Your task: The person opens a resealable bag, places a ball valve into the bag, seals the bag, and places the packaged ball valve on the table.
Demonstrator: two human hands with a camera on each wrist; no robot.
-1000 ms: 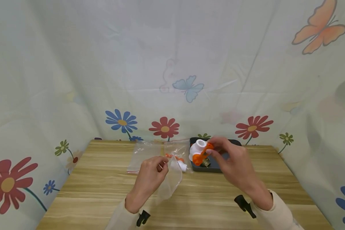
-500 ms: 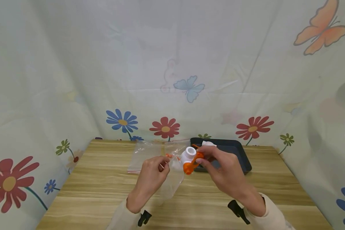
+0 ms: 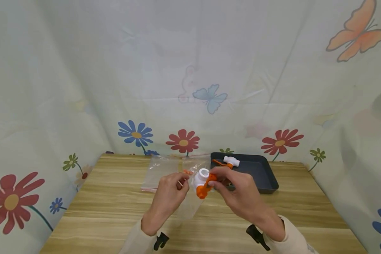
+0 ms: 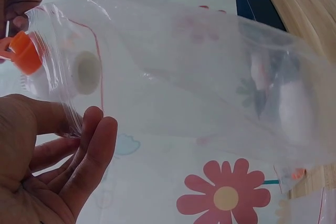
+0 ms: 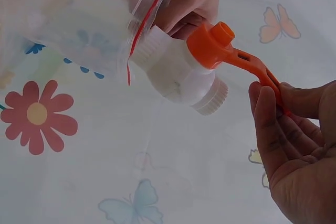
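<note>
White valve [image 5: 178, 80], pinched by its orange handle [image 5: 257, 67] in right hand [image 3: 242, 192]; one end seemingly inside the mouth of clear bag [image 4: 184, 77], gripped at its edge by left hand [image 3: 168, 194].

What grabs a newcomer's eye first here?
Probably the white valve at the mouth of the clear bag held by the left hand, its orange handle pinched by the right hand. Then, in the head view, perhaps the dark tray beyond and the orange butterfly, upper right.
</note>
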